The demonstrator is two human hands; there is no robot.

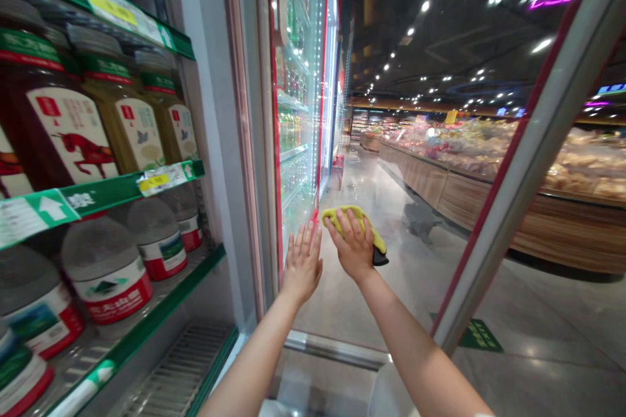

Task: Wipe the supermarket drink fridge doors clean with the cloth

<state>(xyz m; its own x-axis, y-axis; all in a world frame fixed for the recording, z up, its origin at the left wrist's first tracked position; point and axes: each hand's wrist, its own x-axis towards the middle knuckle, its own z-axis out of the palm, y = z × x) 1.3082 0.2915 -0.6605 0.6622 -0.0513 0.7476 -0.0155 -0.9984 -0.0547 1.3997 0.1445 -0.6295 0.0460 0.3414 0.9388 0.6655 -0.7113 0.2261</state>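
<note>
My right hand point(353, 242) holds a yellow cloth point(349, 212) against the see-through glass door point(415, 293), its fingers spread over the folds. A dark piece point(380, 257) shows at the cloth's lower right edge. To the left of it, my left hand point(302, 260) holds nothing and is stretched out with its palm toward the glass. Whether that palm touches the pane, I cannot tell. Both forearms reach up from the bottom of the head view. The door's metal frame point(528, 163) slants along the right side.
At left, cooler shelves with green price rails point(127, 184) hold tea bottles point(68, 124) and red-labelled water bottles point(110, 273). A wire rack point(178, 365) lies low down. Beyond the glass are a wood-sided display counter point(454, 192) and a shiny floor point(533, 339).
</note>
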